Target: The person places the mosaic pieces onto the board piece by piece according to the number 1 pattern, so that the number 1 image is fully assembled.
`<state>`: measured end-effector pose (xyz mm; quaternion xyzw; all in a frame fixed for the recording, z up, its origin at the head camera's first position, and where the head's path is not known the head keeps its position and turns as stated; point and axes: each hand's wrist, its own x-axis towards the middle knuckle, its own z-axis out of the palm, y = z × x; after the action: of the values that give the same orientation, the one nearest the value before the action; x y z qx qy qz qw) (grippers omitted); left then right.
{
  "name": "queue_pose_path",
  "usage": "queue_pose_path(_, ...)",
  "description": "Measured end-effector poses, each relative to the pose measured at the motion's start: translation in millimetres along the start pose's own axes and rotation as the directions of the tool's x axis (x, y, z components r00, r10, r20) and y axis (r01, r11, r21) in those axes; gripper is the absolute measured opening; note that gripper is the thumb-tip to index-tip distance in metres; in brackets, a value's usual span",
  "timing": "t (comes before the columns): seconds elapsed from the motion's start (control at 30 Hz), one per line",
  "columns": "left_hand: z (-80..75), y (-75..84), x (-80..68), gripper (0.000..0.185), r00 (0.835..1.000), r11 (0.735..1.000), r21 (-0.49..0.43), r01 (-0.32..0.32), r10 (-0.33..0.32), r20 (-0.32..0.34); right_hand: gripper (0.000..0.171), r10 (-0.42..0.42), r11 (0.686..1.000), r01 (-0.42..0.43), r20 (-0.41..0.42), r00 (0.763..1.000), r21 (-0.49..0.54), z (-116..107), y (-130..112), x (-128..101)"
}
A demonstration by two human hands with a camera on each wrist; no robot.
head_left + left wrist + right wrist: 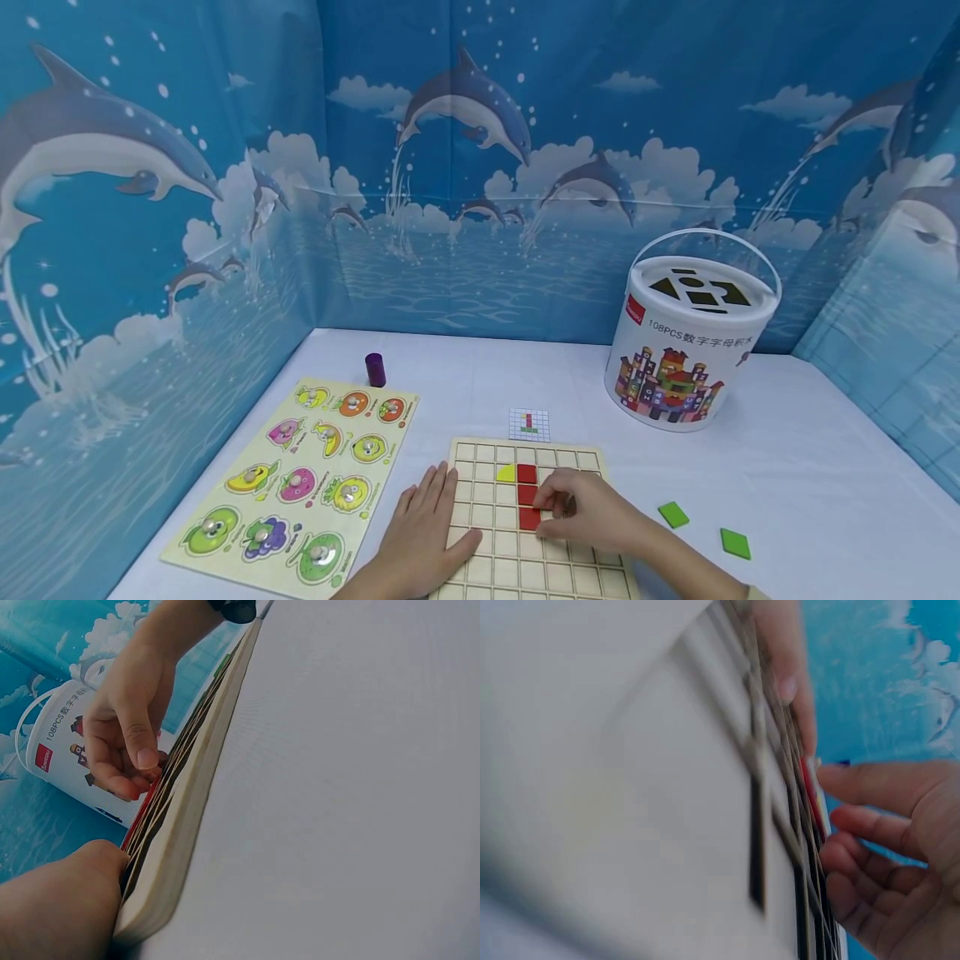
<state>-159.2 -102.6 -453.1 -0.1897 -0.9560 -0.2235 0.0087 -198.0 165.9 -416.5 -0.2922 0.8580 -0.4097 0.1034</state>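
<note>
Head view is where the wooden grid board (525, 533) gets seen properly: it's laid flat on the white surface (787, 483), with three red tiles (527, 495) stacked in a column in its cells and a yellow piece (506, 473) set just left of the top one. The right hand (581, 510) is rested on the board with fingers curled at the lowest red tile, though whether the tile is actually pinched can't be told. The left hand (423, 533) is spread flat, pressed on the board's left edge.

From the left wrist view only the board's edge (180, 817) is seen side-on, with the right hand's bent fingers (124, 746) touching the red strip. The right wrist view is blurry; loosely curled fingers (870, 855) are shown beside the grid.

A small pattern card (529, 424) is placed just behind the board. Two green tiles (703, 528) are left off to the right. "108PCS" plus Chinese characters can be read on the white bucket (686, 350). A fruit puzzle (300, 483) and a purple cylinder (376, 369) are sat to the left.
</note>
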Motion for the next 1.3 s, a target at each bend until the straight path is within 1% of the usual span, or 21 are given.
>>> queue_pose_path(0.2,0.1,-0.8,0.1,0.087,1.0,1.0,-0.005,-0.006,0.006,-0.002,0.018,-0.023,0.999,0.023,-0.008,1.0,0.025,-6,7,-7)
queue_pose_path(0.37,-0.5,-0.7,-0.2,0.087,1.0,1.0,-0.013,-0.001,0.001,0.003,0.017,0.015,1.0,-0.014,-0.033,0.999,0.006,-13,9,-13)
queue_pose_path(0.57,-0.9,-0.4,-0.8,0.087,1.0,1.0,-0.016,-0.004,0.004,0.004,0.017,0.032,0.999,-0.032,-0.059,0.998,-0.004,-21,14,-21)
queue_pose_path(0.83,-1.0,0.0,-1.0,0.087,1.0,1.0,-0.014,-0.006,0.006,0.003,0.017,0.067,0.998,-0.066,-0.054,0.996,0.02,-33,20,-32)
queue_pose_path(0.93,-0.6,-0.1,-1.0,0.087,1.0,1.0,-0.013,-0.003,0.003,0.008,0.018,0.089,0.996,-0.088,-0.067,0.994,0.009,-38,22,-36)
queue_pose_path(1.13,0.4,-0.8,-0.2,0.087,1.0,1.0,-0.01,-0.004,0.004,0.005,0.021,0.158,0.986,-0.162,-0.114,0.981,-0.024,-48,27,-45)
queue_pose_path(1.3,0.3,-0.6,-0.1,0.087,1.0,1.0,-0.009,-0.006,0.006,0.002,0.023,0.231,0.97,-0.24,-0.155,0.96,-0.042,-55,33,-54)
